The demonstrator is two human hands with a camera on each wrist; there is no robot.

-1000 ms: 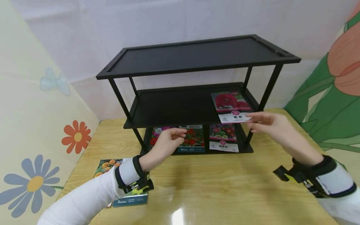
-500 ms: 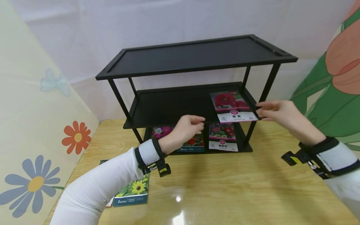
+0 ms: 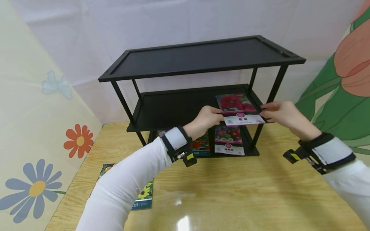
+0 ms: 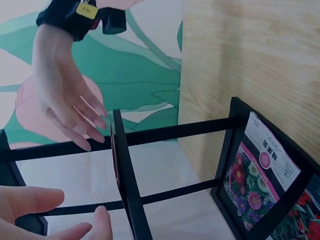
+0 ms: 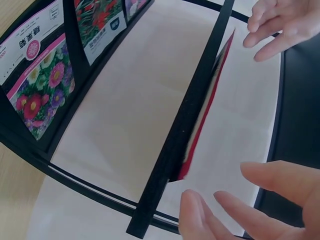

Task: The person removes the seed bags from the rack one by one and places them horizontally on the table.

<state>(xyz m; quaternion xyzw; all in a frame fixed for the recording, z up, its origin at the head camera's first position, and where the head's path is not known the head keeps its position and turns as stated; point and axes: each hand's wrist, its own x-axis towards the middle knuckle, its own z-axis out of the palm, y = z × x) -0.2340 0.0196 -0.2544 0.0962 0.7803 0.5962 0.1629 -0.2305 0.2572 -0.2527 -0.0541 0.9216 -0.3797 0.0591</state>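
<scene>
A flower seed packet (image 3: 242,119) with a pink bloom and a white lower band lies on the rack's middle shelf (image 3: 173,109), at its right end. Its front edge reaches the shelf's front lip. Beside the packet's left edge is my left hand (image 3: 206,122), fingers loosely bent, thumb and fingertips apart in the left wrist view. My right hand (image 3: 284,115) is at the packet's right edge, by the front right post. In the right wrist view its thumb and fingers (image 5: 280,185) are spread with nothing between them. Whether either fingertip touches the packet is hard to tell.
The black rack has a top shelf (image 3: 196,57) above the hands. On the bottom tier lie a mixed-flower packet (image 3: 229,149) and a red-flower packet (image 3: 202,144). More packets (image 3: 143,199) lie on the wooden table (image 3: 231,192) at left, partly behind my left sleeve.
My left hand has moved right and up to the packet's left side. My right hand has shifted right, off the packet's front corner to its right edge. The packet sits slightly straighter.
</scene>
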